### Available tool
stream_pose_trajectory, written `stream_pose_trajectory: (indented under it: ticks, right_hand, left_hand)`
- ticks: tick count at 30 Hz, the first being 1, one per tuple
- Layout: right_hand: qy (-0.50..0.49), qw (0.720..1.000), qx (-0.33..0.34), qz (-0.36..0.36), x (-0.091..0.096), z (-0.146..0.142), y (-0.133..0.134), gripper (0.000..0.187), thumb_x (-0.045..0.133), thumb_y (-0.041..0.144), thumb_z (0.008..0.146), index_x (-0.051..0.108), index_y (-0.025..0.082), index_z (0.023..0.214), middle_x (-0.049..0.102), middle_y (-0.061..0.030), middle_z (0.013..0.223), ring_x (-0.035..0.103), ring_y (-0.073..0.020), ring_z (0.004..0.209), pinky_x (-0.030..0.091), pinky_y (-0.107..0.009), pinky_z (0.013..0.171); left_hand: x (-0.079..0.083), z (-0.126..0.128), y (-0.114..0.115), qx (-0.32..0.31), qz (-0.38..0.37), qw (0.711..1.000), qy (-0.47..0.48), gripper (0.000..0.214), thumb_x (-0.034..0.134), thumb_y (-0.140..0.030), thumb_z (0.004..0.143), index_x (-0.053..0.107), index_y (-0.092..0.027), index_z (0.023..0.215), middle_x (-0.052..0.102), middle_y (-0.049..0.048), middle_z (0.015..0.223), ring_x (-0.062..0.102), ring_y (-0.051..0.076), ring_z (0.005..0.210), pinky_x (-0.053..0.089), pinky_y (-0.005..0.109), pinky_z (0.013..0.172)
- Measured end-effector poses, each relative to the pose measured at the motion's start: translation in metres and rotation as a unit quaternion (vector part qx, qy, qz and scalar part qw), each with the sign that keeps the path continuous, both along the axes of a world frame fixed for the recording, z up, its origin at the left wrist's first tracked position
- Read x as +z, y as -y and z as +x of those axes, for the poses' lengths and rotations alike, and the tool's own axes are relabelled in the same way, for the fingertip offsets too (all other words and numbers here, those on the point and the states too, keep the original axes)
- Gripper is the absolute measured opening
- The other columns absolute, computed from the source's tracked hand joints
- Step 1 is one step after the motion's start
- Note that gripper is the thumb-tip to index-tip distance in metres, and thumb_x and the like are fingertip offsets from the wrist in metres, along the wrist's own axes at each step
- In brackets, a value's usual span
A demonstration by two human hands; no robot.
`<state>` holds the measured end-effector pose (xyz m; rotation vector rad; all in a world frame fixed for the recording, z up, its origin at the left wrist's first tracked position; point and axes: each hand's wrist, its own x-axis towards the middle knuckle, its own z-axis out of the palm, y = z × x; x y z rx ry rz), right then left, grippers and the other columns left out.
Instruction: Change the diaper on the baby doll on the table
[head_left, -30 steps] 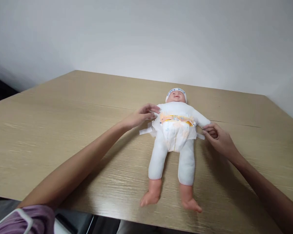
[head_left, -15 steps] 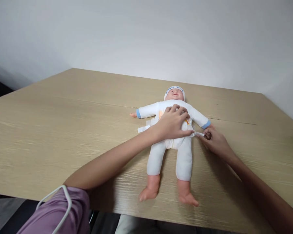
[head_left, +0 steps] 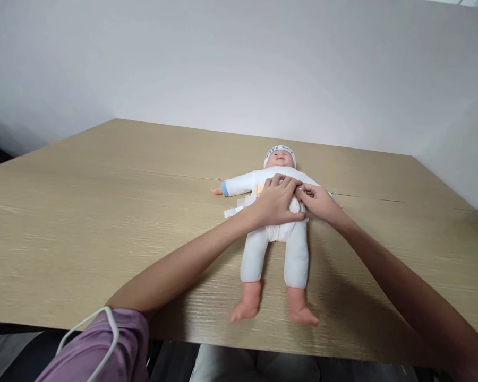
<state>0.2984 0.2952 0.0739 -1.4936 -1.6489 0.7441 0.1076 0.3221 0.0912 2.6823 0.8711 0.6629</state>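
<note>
A baby doll [head_left: 297,260] in a white suit and white cap lies on its back, feet towards me. Round its hips is a white diaper [head_left: 279,232] with a coloured print at the waist. My left hand [head_left: 276,201] rests over the front of the diaper, fingers spread, covering much of it. Beside it, at the waist on the right, the fingers of my right hand [head_left: 313,199] are pinched on the diaper's right tab, mostly hidden by the fingers. On the other side the left tab [head_left: 233,211] sticks out unfastened.
The doll lies on a large wooden table [head_left: 103,223] with a seam running across it. A pale wall [head_left: 239,69] stands behind the far edge. A white cord [head_left: 113,331] loops by my left sleeve.
My right hand has moved inward and up, from beside the doll's hip to the diaper's front, bringing the tab along. The left hand keeps its place on the diaper. The view has shifted slightly.
</note>
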Motion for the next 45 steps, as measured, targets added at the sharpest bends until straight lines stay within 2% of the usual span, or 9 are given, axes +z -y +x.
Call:
stream_pose_trajectory:
  ticks: [3,7,11,17,26,31,37,41,45]
  right_hand:
    - [0.028,0.993,-0.036,0.113,-0.006,-0.015,0.012,0.033,0.063,0.054,0.098,0.059,0.025,0.083,0.064,-0.0016,0.083,0.059,-0.0206,0.078,0.050,-0.036,0.075]
    - [0.079,0.967,0.000,0.242,-0.016,-0.016,0.044,0.020,0.057,0.041,0.106,0.066,0.026,0.114,0.072,-0.0117,0.127,0.066,-0.0298,0.125,0.050,-0.051,0.113]
    - [0.094,0.960,0.060,0.257,-0.030,-0.010,0.062,0.037,0.052,0.033,0.109,0.055,0.027,0.145,0.063,-0.0140,0.155,0.055,-0.0305,0.148,0.043,-0.056,0.126]
    - [0.125,0.949,0.034,0.287,-0.023,-0.013,0.061,0.029,0.051,0.029,0.108,0.060,0.028,0.136,0.071,-0.0134,0.143,0.063,-0.0319,0.138,0.047,-0.057,0.119]
    - [0.269,0.917,0.022,0.293,0.024,-0.073,0.029,0.017,0.060,0.032,0.101,0.054,0.025,0.087,0.065,-0.0052,0.086,0.058,-0.0256,0.083,0.043,-0.040,0.077]
    - [0.254,0.949,0.022,0.187,0.021,-0.080,0.009,0.027,0.066,0.038,0.094,0.044,0.026,0.083,0.058,-0.0008,0.081,0.054,-0.0226,0.078,0.036,-0.035,0.070]
    - [0.254,0.951,0.035,0.171,0.023,-0.079,0.012,0.030,0.068,0.043,0.092,0.046,0.026,0.081,0.061,-0.0024,0.083,0.056,-0.0229,0.079,0.037,-0.035,0.073]
    - [0.249,0.956,0.017,0.154,0.025,-0.082,0.011,0.033,0.065,0.042,0.096,0.042,0.026,0.078,0.060,-0.0018,0.080,0.056,-0.0221,0.078,0.036,-0.035,0.072]
    - [0.247,0.959,0.003,0.141,0.022,-0.081,0.006,0.033,0.050,0.031,0.104,0.038,0.026,0.074,0.061,-0.0028,0.079,0.054,-0.0215,0.079,0.033,-0.034,0.071]
  left_hand:
    - [0.002,-0.013,-0.005,-0.050,-0.069,0.994,0.064,0.081,0.083,-0.054,0.084,0.049,-0.021,0.150,0.061,0.0146,0.151,0.048,0.040,0.142,0.045,0.058,0.117]
    - [-0.002,-0.052,-0.006,-0.090,-0.115,0.980,0.136,0.055,0.063,-0.048,0.103,0.051,-0.022,0.150,0.060,0.0145,0.154,0.058,0.031,0.139,0.049,0.048,0.117]
    - [-0.025,-0.107,-0.003,0.021,-0.039,0.991,0.125,0.037,0.048,-0.043,0.111,0.059,-0.022,0.139,0.067,0.0129,0.144,0.059,0.029,0.135,0.044,0.050,0.119]
    - [-0.055,-0.150,-0.007,0.133,-0.027,0.991,0.014,0.033,0.050,-0.051,0.106,0.061,-0.020,0.108,0.072,0.0118,0.113,0.062,0.031,0.113,0.046,0.053,0.110]
    - [-0.054,-0.149,-0.013,0.155,-0.120,0.981,-0.016,0.041,0.058,-0.058,0.096,0.054,-0.022,0.077,0.063,0.0066,0.082,0.058,0.028,0.086,0.047,0.042,0.084]
    - [-0.034,-0.146,-0.022,0.133,-0.281,0.931,0.189,0.047,0.059,-0.061,0.094,0.052,-0.021,0.071,0.052,-0.0005,0.072,0.049,0.018,0.073,0.038,0.030,0.071]
    - [-0.008,-0.087,-0.020,0.092,-0.328,0.903,0.263,0.043,0.067,-0.057,0.090,0.057,-0.020,0.071,0.052,-0.0019,0.071,0.045,0.015,0.069,0.035,0.030,0.068]
    - [-0.011,-0.058,-0.019,0.028,-0.335,0.901,0.276,0.043,0.058,-0.055,0.098,0.059,-0.019,0.074,0.052,-0.0006,0.073,0.045,0.016,0.069,0.037,0.032,0.069]
    - [-0.026,-0.063,-0.020,-0.013,-0.310,0.892,0.328,0.050,0.050,-0.064,0.105,0.058,-0.020,0.082,0.052,0.0010,0.080,0.047,0.018,0.077,0.040,0.034,0.076]
